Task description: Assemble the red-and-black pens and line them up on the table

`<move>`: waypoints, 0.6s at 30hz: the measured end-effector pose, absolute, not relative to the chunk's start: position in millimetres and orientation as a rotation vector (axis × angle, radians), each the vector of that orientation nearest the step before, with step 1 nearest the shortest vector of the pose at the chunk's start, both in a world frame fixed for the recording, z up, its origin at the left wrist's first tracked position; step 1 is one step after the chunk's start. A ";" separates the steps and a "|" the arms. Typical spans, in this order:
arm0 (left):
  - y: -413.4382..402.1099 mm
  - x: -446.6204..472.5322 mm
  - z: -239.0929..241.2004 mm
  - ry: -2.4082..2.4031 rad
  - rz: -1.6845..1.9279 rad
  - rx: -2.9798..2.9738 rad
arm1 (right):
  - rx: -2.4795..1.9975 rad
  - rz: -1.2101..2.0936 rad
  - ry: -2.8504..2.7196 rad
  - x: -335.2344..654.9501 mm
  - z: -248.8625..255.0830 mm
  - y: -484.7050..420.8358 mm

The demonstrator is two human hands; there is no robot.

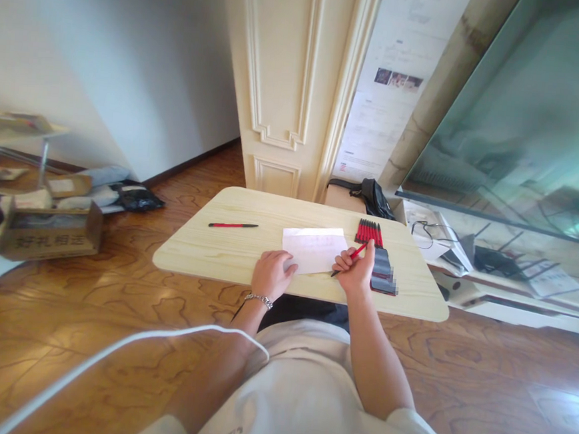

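Note:
A white sheet of paper (314, 249) lies on the small wooden table, its far edge folded or layered. My left hand (273, 273) rests on the paper's left edge, fingers lowered and thumb apart, gripping nothing. At the right side of the sheet, my right hand (356, 266) is closed around a red pen (358, 250) with a dark tip that points down toward the tabletop. Beyond that hand sits a row of several red pens with black ends (368, 232). Dark flat packets (383, 270) lie beside my right wrist. Another red pen (233, 225) lies alone on the left.
The light table (191, 256) has rounded corners. A white cable (123, 351) runs across the lower left to my body. Boxes and parcels (50, 228) crowd the floor at left. A black bag (371, 197) and a large screen (531, 129) stand beyond the table.

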State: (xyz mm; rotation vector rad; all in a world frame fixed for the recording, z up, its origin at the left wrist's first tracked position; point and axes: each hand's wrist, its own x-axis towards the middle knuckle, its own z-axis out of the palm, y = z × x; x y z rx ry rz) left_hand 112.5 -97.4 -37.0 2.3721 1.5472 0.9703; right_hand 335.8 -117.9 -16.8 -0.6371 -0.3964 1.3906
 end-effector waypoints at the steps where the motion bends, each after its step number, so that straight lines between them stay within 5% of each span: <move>1: -96.9 112.4 -37.5 1.543 0.977 2.377 | -0.628 1.393 -0.386 336.7 -16.7 -118.1; 13: -110.0 114.7 -24.3 1.375 1.302 2.143 | -0.443 1.181 -0.392 321.7 10.2 -120.7; 18: -133.1 137.7 -14.7 0.994 1.110 1.618 | -0.400 1.148 -0.411 301.9 22.0 -131.2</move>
